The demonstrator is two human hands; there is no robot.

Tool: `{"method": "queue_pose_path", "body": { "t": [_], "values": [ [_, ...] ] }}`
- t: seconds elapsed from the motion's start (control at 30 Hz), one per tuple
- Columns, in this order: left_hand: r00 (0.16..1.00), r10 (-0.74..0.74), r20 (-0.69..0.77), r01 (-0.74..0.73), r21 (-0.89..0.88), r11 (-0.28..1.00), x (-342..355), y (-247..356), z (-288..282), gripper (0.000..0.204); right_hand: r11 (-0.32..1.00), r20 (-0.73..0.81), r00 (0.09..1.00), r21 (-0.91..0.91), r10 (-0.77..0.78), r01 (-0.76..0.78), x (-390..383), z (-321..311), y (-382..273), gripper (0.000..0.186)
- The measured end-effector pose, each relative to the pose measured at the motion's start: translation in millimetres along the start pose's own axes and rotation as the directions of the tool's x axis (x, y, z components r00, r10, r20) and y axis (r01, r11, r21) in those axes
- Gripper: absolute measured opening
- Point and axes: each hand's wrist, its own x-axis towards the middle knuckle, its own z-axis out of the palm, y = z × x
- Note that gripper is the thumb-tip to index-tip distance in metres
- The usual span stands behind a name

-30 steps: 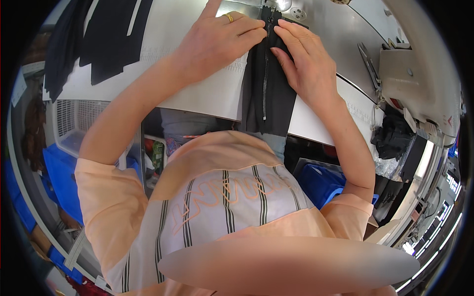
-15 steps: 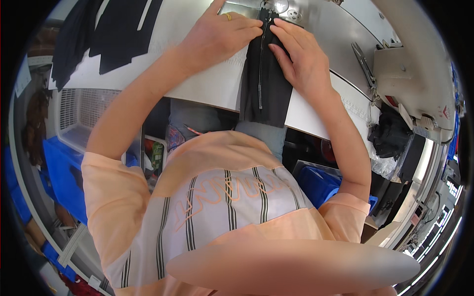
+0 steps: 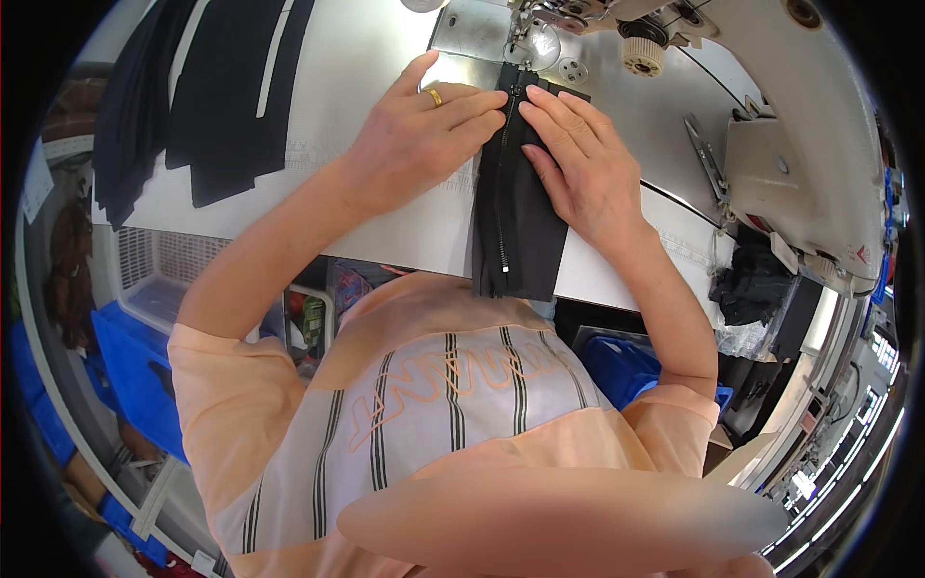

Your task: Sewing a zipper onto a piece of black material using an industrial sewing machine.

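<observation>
Right, your narrow black fabric strip with the zipper (image 3: 511, 207) lies lengthwise on the white surface (image 3: 385, 183), far end at the sewing machine's needle (image 3: 528, 34). Left hand (image 3: 424, 130) and right hand (image 3: 578, 159) flank it, fingers flat, pressing, not gripping.

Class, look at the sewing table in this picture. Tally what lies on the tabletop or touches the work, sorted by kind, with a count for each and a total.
Hands: 2, left hand and right hand
Black zipper panel: 1
Dark fabric pieces at the table's left: 2, as far as visible
Gold ring: 1
Sewing machine: 1
Total: 7
</observation>
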Motion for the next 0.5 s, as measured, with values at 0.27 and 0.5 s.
{"method": "queue_pose_path", "body": {
  "t": [0.27, 0.5],
  "values": [
    [1.000, -0.009, 0.018, 0.009, -0.047, 0.999, 0.9, -0.2, -2.9, 0.029, 1.000, 0.019, 1.000, 0.004, 0.006, -0.006, 1.2, -1.9, -1.2, 0.043],
    [1.000, -0.011, 0.029, 0.014, -0.114, 0.993, 1.4, -1.1, -4.3, 0.030, 1.000, -0.001, 1.000, 0.023, 0.002, -0.002, 0.1, -0.6, -0.1, 0.042]
  ]
}}
